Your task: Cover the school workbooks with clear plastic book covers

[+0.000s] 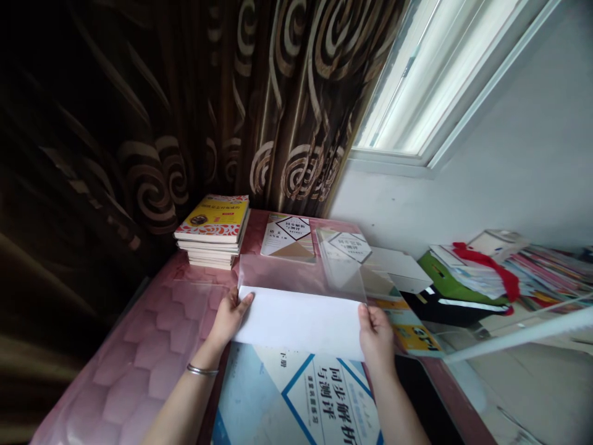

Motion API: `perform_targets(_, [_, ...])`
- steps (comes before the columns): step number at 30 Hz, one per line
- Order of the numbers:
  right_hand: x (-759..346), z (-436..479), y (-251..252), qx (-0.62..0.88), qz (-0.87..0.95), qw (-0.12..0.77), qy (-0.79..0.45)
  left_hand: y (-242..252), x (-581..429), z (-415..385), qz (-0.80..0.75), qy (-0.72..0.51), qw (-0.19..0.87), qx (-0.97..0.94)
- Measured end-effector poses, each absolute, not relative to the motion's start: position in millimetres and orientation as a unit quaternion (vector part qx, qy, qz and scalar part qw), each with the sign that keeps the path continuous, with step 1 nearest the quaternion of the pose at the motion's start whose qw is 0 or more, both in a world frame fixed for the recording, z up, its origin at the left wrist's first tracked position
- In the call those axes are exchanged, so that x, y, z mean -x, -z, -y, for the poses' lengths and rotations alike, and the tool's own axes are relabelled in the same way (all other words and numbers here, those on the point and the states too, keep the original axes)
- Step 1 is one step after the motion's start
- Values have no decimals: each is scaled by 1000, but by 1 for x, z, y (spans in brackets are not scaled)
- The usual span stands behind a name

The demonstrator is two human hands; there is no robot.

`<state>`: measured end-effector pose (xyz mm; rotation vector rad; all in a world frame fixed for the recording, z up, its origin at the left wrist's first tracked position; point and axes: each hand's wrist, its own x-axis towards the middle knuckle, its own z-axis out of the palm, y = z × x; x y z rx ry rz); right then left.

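My left hand (231, 315) pinches the left end of a white sheet (301, 318), thumb on top. At the other end, my right hand (377, 334) closes on it in the same way. Beyond its far edge stretches clear plastic film (301, 272), seemingly one piece with the sheet, like a book cover; I cannot tell how they join. Below lies a large blue and white workbook (296, 395) with Chinese lettering, its far part hidden by the sheet. A silver bangle (202, 371) circles my left wrist.
A stack of books (214, 232) stands back left on the pink padded table (152, 346). Two thinner books (288, 237) lie at the back, the right one under clear plastic. A yellow book (412, 330) and a black object (424, 395) are on the right, near piled papers (467, 272).
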<state>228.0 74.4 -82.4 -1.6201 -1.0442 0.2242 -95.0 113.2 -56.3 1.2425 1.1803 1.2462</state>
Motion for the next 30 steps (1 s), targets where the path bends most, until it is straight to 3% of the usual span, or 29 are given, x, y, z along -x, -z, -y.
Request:
perform_targets(5, [-222, -73, 76, 698, 444, 555, -82, 52, 95, -110, -487, -496, 528, -488])
perform_targets(8, [-220, -73, 76, 701, 434, 559, -87, 55, 100, -114, -511, -467, 497, -523])
perform_targets(11, [-219, -72, 77, 696, 432, 565, -96, 44, 108, -121, -579, -469, 357, -563])
perform_targets(15, [-218, -72, 77, 687, 440, 571, -93, -8, 96, -125, -607, -498, 58, -617])
perform_targets(17, [-218, -72, 77, 683, 448, 570, -90, -35, 73, -126, -555, -483, 6, -677])
perform_targets(19, [-217, -71, 76, 678, 457, 570, -79, -52, 41, -130, -493, -445, 37, -747])
perform_targets(22, [-216, -69, 74, 671, 470, 571, -57, -54, -7, -145, -447, -350, 166, -806])
perform_targets(30, [-215, -66, 65, 642, 500, 580, -31, -41, -58, -204, -417, -99, 411, -805])
